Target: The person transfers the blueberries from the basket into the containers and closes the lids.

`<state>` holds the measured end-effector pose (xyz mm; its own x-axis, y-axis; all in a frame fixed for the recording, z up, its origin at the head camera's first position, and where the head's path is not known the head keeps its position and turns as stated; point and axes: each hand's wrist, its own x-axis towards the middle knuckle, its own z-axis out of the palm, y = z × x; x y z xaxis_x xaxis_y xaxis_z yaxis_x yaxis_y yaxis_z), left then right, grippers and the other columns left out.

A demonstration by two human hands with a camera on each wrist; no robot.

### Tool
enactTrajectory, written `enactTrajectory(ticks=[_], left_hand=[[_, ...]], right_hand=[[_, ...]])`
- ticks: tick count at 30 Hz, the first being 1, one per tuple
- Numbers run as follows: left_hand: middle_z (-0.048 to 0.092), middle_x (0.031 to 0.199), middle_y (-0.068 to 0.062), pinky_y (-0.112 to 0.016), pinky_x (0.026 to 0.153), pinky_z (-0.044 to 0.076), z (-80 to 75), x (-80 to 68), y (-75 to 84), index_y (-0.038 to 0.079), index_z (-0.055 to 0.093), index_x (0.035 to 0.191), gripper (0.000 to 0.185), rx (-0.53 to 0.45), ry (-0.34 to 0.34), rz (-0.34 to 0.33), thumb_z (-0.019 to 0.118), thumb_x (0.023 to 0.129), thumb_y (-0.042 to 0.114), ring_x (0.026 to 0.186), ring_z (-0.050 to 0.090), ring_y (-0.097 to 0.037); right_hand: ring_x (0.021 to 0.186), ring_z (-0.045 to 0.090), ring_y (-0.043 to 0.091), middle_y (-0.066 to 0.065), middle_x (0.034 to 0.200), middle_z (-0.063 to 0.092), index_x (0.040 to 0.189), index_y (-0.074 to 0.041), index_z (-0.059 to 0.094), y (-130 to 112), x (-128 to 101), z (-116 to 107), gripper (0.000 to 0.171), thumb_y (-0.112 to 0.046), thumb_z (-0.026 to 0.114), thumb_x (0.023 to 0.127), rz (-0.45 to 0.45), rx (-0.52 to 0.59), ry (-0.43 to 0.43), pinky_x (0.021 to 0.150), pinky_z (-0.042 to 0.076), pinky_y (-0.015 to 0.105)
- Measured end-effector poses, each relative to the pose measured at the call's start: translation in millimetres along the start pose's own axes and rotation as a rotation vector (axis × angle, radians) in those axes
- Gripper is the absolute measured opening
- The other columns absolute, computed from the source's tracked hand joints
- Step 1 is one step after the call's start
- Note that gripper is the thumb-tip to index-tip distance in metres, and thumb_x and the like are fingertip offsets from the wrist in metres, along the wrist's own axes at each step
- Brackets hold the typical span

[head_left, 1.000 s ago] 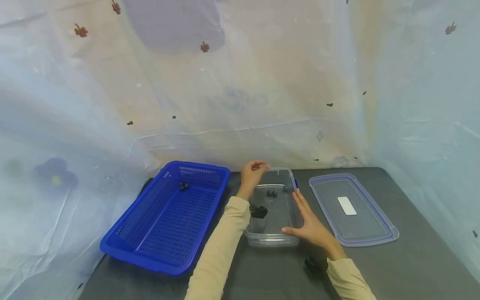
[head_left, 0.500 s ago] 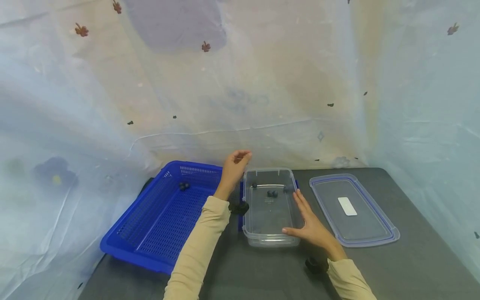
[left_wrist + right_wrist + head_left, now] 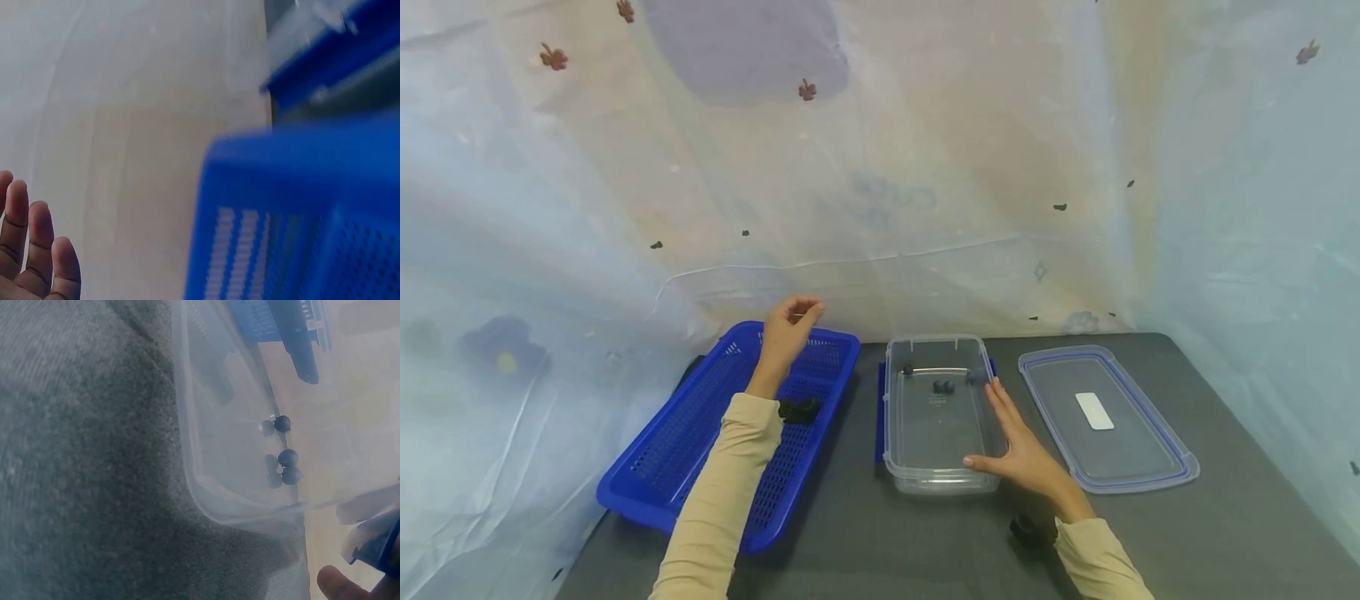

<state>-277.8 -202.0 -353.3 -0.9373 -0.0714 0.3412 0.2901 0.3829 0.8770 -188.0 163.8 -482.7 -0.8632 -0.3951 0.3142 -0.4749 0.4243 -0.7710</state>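
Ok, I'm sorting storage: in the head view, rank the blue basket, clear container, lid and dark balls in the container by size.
1. blue basket, clearly largest.
2. and 3. clear container and lid: about alike, so I won't rank them.
4. dark balls, smallest by far.

The light is soft and even, with faint shadows under the blue basket [image 3: 730, 433]. The head view bends at its edges. Both wrist views are blurry, and the clear box [image 3: 231, 456] looks hazy.
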Motion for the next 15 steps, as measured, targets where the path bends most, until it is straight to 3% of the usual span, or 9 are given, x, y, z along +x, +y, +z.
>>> enactTrajectory(ticks=[11, 15], left_hand=[[0.062, 0.108, -0.014, -0.039, 0.077, 0.044, -34.2, 1.6, -44.1, 0.004, 0.065, 0.116, 0.029, 0.186, 0.121, -0.089, 0.063, 0.096, 0.024, 0.095, 0.056, -0.028], [0.063, 0.103, -0.016, -0.043, 0.085, 0.041, -39.7, -0.1, -61.9, 0.001, 0.066, 0.11, 0.025, 0.238, 0.209, -0.1, 0.064, 0.095, 0.021, 0.096, 0.056, -0.03]], right_hand=[[0.142, 0.006, 0.045, 0.017, 0.16, -0.001, 0.156, -0.011, 0.011, -2, 1, -2, 0.114, -0.027, 0.085, 0.071, 0.001, 0.022, -0.004, 0.102, 0.022, 0.069], [0.142, 0.006, 0.045, 0.017, 0.16, -0.001, 0.156, -0.011, 0.011, -2, 1, -1, 0.114, -0.027, 0.085, 0.071, 0.002, 0.027, -0.005, 0.101, 0.022, 0.069]])
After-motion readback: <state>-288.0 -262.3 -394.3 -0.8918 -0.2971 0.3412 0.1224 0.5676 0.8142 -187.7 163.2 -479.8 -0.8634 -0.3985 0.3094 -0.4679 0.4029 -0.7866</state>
